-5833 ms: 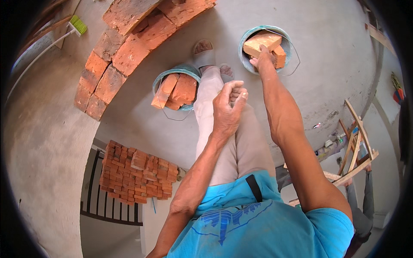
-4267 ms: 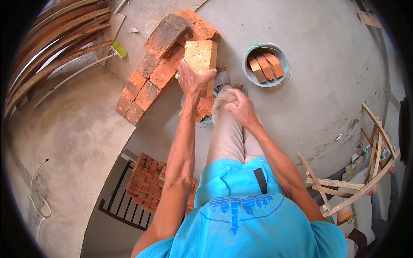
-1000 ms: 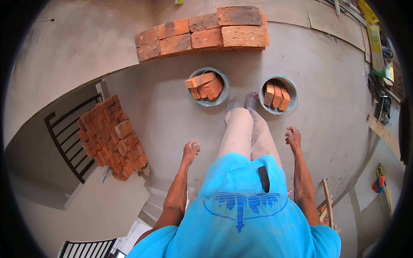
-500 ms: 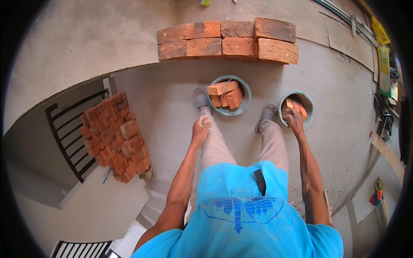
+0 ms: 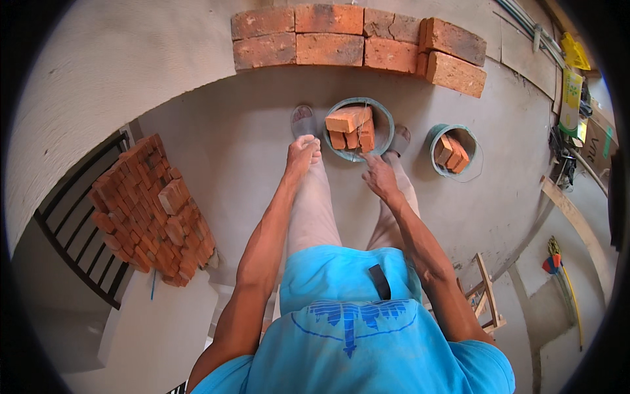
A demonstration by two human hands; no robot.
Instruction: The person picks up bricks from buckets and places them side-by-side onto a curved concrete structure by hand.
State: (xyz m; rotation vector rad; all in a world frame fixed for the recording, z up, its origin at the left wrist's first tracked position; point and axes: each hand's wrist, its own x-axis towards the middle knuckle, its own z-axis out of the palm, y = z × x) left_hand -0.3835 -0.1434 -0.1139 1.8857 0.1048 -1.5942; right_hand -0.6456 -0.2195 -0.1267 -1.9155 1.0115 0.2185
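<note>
My left hand [image 5: 303, 151] is over my left leg, fingers curled closed with nothing seen in them. My right hand [image 5: 379, 172] has its fingers apart just below the near rim of a teal bucket [image 5: 387, 128], which holds orange bricks [image 5: 346, 119] and stands between my sandalled feet; whether it touches the rim or wire handle, I cannot tell. A second bucket [image 5: 438, 136] with several bricks [image 5: 453, 154] stands farther right. Beyond both, a two-row curved band of bricks [image 5: 328, 46] runs along the top, a paler brick [image 5: 455, 73] at its right end.
A big brick stack [image 5: 147, 203] lies left beside a black railing [image 5: 65, 230] and a curved concrete edge [image 5: 118, 125]. Pipes, a yellow bag [image 5: 574, 52] and cardboard [image 5: 597, 131] line the right. A wooden frame [image 5: 487, 295] and a yellow-handled broom [image 5: 561, 282] are lower right.
The paler brick my left hand held seconds ago now lies in the band. I have stepped astride the left bucket, and my right hand has moved from the right bucket toward it.
</note>
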